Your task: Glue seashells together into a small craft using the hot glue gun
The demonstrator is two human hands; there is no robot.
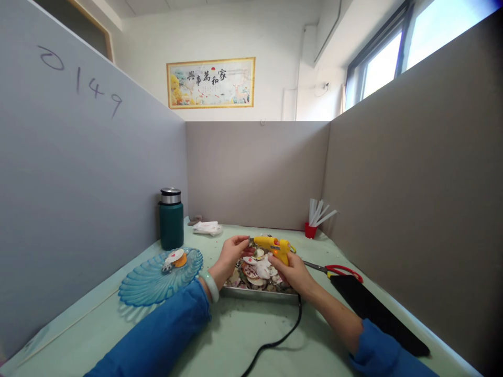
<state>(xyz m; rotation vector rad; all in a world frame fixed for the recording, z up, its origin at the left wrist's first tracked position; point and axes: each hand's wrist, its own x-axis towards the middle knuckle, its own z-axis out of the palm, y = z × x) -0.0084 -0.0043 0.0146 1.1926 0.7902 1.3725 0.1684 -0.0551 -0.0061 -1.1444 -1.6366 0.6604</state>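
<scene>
My right hand (293, 272) grips the handle of a yellow hot glue gun (270, 243), whose nozzle points left. A small orange light shows on its body, and a black cord (283, 337) runs down from it. My left hand (232, 255), with a pale green bangle on the wrist, is closed at the nozzle tip; whatever its fingers pinch is too small to make out. Below both hands is a metal tray (259, 295) heaped with seashells (255, 270). At left, a blue scalloped glass plate (145, 283) holds several joined shells (175, 258), white and orange.
A dark green bottle (172, 225) stands behind the plate, near a white plastic packet (207, 228). On the right lie red-handled scissors (341, 270) and a black flat strip (377, 314). A red cup (310, 230) holds white glue sticks. Grey partitions (255, 173) enclose three sides.
</scene>
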